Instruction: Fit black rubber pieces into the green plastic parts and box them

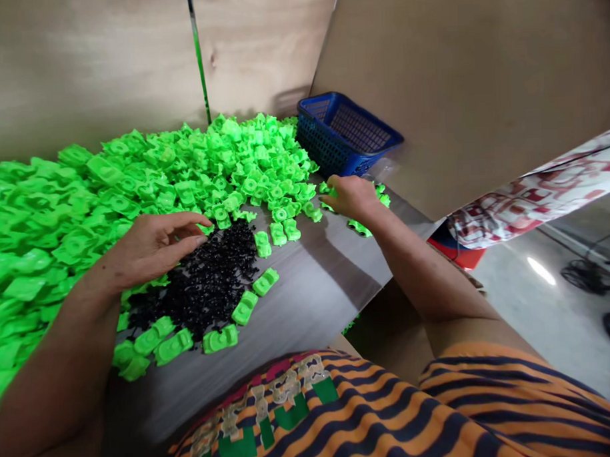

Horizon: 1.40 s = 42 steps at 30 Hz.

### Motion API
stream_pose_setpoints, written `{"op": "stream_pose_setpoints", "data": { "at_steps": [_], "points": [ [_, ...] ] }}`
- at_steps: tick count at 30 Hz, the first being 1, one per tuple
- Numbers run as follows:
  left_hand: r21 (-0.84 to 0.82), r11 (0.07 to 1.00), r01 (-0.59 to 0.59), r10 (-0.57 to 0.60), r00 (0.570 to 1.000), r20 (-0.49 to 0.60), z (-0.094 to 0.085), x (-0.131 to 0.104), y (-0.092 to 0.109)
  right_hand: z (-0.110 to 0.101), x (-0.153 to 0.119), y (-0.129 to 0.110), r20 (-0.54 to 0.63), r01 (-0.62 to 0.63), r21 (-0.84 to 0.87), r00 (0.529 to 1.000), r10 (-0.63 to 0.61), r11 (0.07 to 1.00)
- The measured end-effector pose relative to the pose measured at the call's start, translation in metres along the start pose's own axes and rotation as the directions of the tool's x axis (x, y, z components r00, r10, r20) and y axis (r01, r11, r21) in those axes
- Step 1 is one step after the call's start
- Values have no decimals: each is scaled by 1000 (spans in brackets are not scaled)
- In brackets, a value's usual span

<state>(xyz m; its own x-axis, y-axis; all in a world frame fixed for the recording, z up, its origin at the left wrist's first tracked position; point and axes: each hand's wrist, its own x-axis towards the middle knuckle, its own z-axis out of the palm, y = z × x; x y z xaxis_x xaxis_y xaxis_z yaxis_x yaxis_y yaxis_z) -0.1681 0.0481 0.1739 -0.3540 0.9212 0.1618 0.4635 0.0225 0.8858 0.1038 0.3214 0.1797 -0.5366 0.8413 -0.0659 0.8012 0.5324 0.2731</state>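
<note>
A large heap of bright green plastic car-shaped pieces (157, 167) covers the left and back of the grey table (307, 288). In front of it lies a pile of small black parts (211, 278), ringed by several single green pieces (245, 308). My left hand (153, 250) hovers over the upper left edge of the black pile, thumb and fingers apart, nothing seen between them. My right hand (351, 197) is at a small group of green pieces (360, 228) below the basket, its fingers bent down by a green piece; whether it grips one is hidden.
A blue plastic basket (349, 137) stands at the back right against wooden panels (263, 50). Past the table's right edge are a red object (458, 250), a patterned cloth (538, 194) and the floor. Below the front edge is an open cardboard box (393, 325).
</note>
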Motion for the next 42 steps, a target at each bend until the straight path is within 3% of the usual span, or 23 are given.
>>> {"op": "stream_pose_setpoints", "data": {
  "at_steps": [3, 8, 13, 16, 19, 24, 28, 34, 36, 39, 42],
  "points": [
    [60, 998, -17, 11, 995, 97, -3, 0, 1, 4, -3, -13, 59, 82, 13, 995, -82, 997],
    [177, 984, 3, -20, 995, 94, -7, -1, 11, 16, -4, -24, 144, 107, -37, 984, -101, 994],
    [230, 973, 19, -41, 995, 93, -9, -3, 20, 19, -2, -19, 201, 91, -48, 976, -79, 995],
    [209, 978, 12, -22, 999, 46, -11, 1, 15, 7, -4, -20, 102, 39, -53, 994, -34, 998],
    [229, 973, 21, -4, 997, -72, -16, 6, 6, -16, -6, -36, -38, 37, -25, 999, -37, 999],
    [269, 963, 29, 29, 978, -207, -22, 10, -2, -54, 2, -93, -241, 222, 85, 950, -196, 971],
    [267, 964, -1, 62, 973, -221, -21, 10, -3, -69, 23, -156, -342, 432, 199, 872, -350, 880],
    [315, 948, 44, 55, 953, -298, -26, 17, -15, -65, 55, -235, -440, 546, 380, 817, -373, 747],
    [324, 942, 85, 35, 936, -349, -29, 21, -24, -58, 59, -247, -506, 594, 458, 786, -356, 661],
    [281, 954, 109, 11, 920, -393, -29, 26, -35, -46, 59, -252, -594, 674, 576, 734, -329, 463],
    [138, 988, 72, -14, 924, -382, -18, 28, -39, -42, 51, -249, -596, 683, 689, 724, -346, 241]
  ]
}}
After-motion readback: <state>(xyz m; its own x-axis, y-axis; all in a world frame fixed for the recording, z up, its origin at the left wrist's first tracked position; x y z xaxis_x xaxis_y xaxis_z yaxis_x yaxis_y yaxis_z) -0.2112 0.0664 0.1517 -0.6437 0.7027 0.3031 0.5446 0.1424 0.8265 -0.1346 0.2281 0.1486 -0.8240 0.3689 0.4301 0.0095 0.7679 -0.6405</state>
